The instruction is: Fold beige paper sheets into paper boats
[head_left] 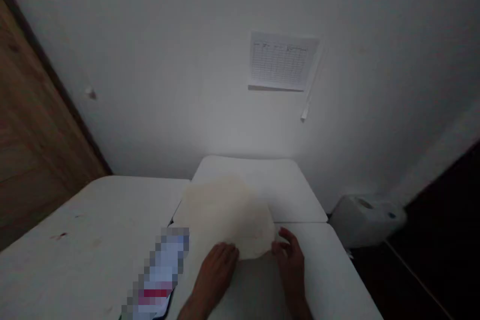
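Note:
A thin cream-coloured sheet [225, 210], cloth or paper I cannot tell which, lies spread over the white table [255, 290] and across the seam behind. My left hand [219, 265] is closed at its near edge, fingers together and bent over the material; the thumb is hidden. At the sheet's near right corner, my right hand [290, 260] pinches the edge between thumb and fingertips, with one finger raised. To the left of my left hand is a phone-like object [159, 275], its surface blurred into blocks.
Another white table [93, 230] with small stains adjoins on the left. A printed sheet [283, 60] and a hanging cord end [304, 114] are on the wall behind. A white plastic container [360, 222] stands low at right. Wooden boards [33, 125] are at left.

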The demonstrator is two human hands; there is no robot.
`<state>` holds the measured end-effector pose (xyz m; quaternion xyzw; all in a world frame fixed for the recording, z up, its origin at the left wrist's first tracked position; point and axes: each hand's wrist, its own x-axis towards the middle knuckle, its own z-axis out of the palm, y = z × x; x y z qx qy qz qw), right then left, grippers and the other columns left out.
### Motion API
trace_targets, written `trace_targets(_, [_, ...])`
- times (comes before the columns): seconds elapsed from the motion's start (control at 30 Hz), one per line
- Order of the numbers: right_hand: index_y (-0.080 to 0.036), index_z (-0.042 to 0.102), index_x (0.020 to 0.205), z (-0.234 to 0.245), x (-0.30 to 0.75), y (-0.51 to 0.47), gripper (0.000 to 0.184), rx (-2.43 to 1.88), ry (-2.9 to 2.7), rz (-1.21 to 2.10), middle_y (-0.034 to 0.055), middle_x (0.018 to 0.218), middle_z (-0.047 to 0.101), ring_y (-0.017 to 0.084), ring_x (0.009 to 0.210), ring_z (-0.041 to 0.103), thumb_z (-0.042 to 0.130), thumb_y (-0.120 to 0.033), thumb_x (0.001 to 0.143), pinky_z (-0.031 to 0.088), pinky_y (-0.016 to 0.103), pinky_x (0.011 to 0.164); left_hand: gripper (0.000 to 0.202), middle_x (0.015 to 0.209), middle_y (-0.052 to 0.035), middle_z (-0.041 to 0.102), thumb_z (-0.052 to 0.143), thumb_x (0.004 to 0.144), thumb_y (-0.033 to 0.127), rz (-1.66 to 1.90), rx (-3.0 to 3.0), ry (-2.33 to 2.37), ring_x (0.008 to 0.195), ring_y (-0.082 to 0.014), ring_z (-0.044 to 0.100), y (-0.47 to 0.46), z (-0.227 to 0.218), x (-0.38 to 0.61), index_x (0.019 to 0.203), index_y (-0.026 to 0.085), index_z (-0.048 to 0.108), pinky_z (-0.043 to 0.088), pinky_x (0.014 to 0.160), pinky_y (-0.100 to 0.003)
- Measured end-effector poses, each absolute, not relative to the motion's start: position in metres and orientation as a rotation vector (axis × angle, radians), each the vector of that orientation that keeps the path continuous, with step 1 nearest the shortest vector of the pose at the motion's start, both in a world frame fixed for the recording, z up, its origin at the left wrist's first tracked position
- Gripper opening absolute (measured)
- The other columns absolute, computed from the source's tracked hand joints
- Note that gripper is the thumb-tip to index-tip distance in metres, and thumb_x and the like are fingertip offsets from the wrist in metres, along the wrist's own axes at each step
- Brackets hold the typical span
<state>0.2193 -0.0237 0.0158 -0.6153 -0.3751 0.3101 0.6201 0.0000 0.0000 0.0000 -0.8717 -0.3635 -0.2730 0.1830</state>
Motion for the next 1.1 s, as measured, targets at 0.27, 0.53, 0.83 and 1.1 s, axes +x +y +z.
trace_targets(0.27, [-0.018,0.058,0.113,0.003,0.251,-0.042,0.050,-1.548,-0.888,0.696,0.0108,0.104,0.068,0.024,0.080,0.068,0.069,-0.045,0.072,0.054,0.032,0.069,0.037,0.098,-0.0057,0.072,0.040,0.080,-0.001,-0.781,-2.516,-0.978,0.087,-0.0232,0.067,-0.026,0.000,0.009,0.104,0.017,0.061,0.056,0.081,-0.040])
trace_targets(0.53, [-0.018,0.057,0.116,0.004,0.269,-0.057,0.052,-1.486,-0.935,0.716,0.0136,0.116,0.065,0.023,0.076,0.069,0.070,-0.040,0.070,0.057,0.033,0.065,0.033,0.102,-0.0072,0.072,0.041,0.083,0.004,-0.697,-2.610,-0.946,0.090,-0.0239,0.068,-0.048,0.011,0.013,0.107,0.017,0.061,0.057,0.081,-0.040])
trace_targets(0.83, [-0.018,0.065,0.103,0.008,0.280,-0.073,0.043,-1.501,-0.967,0.753,0.0118,0.108,0.069,0.028,0.088,0.069,0.074,-0.041,0.068,0.057,0.036,0.076,0.035,0.113,-0.0060,0.070,0.043,0.084,0.005,-0.555,-2.669,-0.953,0.100,-0.0242,0.066,-0.062,0.015,-0.001,0.110,0.019,0.061,0.056,0.086,-0.041])
trace_targets(1.1, [-0.017,0.064,0.108,0.006,0.268,-0.085,0.052,-1.467,-0.815,0.792,0.0119,0.112,0.068,0.029,0.098,0.066,0.077,-0.042,0.064,0.055,0.036,0.081,0.026,0.115,-0.0073,0.069,0.052,0.090,0.031,-0.634,-2.586,-1.001,0.099,-0.0270,0.066,-0.070,0.023,0.007,0.112,0.020,0.060,0.055,0.085,-0.042])
